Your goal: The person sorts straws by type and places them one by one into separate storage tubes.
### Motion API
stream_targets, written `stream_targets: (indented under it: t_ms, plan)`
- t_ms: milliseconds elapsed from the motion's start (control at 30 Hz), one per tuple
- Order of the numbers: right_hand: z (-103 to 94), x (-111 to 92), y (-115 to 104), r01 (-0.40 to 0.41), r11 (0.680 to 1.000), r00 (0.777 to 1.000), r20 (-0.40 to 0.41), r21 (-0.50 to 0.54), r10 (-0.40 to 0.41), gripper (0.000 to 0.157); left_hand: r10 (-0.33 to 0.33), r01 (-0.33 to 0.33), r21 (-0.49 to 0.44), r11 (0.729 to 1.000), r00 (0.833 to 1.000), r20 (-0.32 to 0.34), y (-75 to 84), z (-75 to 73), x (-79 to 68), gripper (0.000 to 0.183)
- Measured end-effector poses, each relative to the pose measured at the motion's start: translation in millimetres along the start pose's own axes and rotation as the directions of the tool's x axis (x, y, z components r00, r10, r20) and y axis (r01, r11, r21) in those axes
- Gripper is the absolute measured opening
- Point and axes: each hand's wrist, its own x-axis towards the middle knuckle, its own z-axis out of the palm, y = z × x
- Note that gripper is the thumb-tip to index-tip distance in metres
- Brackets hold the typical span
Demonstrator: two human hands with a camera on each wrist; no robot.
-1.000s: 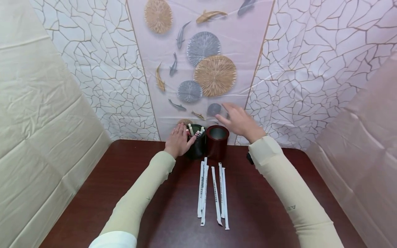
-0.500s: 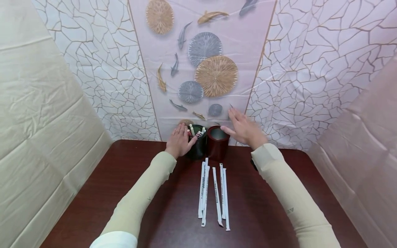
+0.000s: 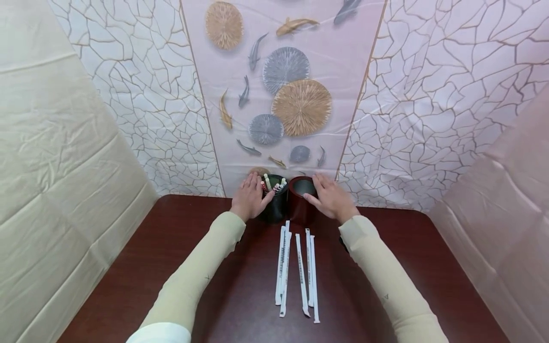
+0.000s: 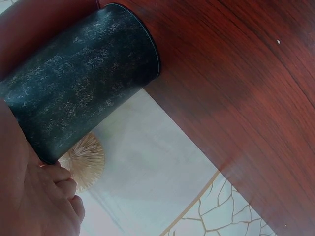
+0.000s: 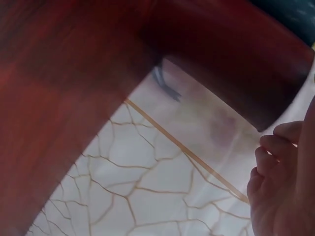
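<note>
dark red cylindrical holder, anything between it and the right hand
Nothing visible: the right hand is at the rim of the dark red cylindrical holder. The blackish-green cylindrical holder stands on its opposite side, and the thin white strips lie in front.

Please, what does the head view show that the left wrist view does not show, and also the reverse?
Only the head view: the right hand at the red cup, the white strips on the table, the pale-ended sticks inside the dark cup, and the open mouths of both cups.

Only the left wrist view: the mottled surface on the dark cup's side, and a tiny pale speck on the table.

Both: the left hand at the dark cup, part of the red cup beside it, the table and the patterned backdrop.
</note>
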Motion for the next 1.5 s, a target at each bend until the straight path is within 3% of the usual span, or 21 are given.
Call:
stream_targets:
  t_ms: [267, 600, 833, 1067, 1167, 1267, 1367, 1500]
  plan:
    - [21.0, -3, 2, -0.059, 0.997, 0.998, -0.014, 0.055, 0.060, 0.087, 0.004, -0.004, 0.001, 1.000, 1.000, 0.010, -0.1, 2.8, -1.1, 0.087]
    - [22.5, 0, -2, -0.059, 0.997, 0.997, -0.046, 0.058, 0.062, 0.086, -0.007, 0.010, -0.048, 0.999, 0.999, 0.045, -6.6, -6.1, 3.8, 0.090]
    - [24.2, 0, -2, -0.061, 0.998, 0.997, -0.039, 0.022, 0.062, 0.087, -0.006, 0.013, -0.164, 0.986, 0.999, 0.047, -9.0, -8.5, -1.3, 0.096]
    - [21.3, 0, 0, -0.068, 0.998, 0.997, -0.023, 0.017, 0.068, 0.089, -0.007, 0.009, -0.261, 0.965, 1.000, 0.007, -17.0, -29.2, -15.3, 0.097]
    - [20.2, 0, -1, -0.068, 0.998, 0.997, -0.028, 0.012, 0.069, 0.088, -0.025, 0.023, -0.259, 0.966, 1.000, -0.006, -19.9, -40.2, -24.2, 0.089]
    - [20.7, 0, -1, -0.063, 0.998, 0.997, -0.032, 0.008, 0.064, 0.088, -0.039, 0.033, -0.232, 0.972, 0.999, -0.022, -20.3, -44.9, -32.4, 0.067]
    - [21.6, 0, -1, -0.059, 0.998, 0.998, -0.030, 0.008, 0.060, 0.088, -0.040, 0.031, -0.216, 0.976, 0.998, -0.041, -18.4, -42.6, -39.8, 0.045]
    - [22.6, 0, -1, -0.060, 0.998, 0.998, -0.030, 0.010, 0.060, 0.088, -0.047, 0.043, -0.273, 0.961, 0.999, -0.009, -11.1, -30.9, -48.5, 0.046]
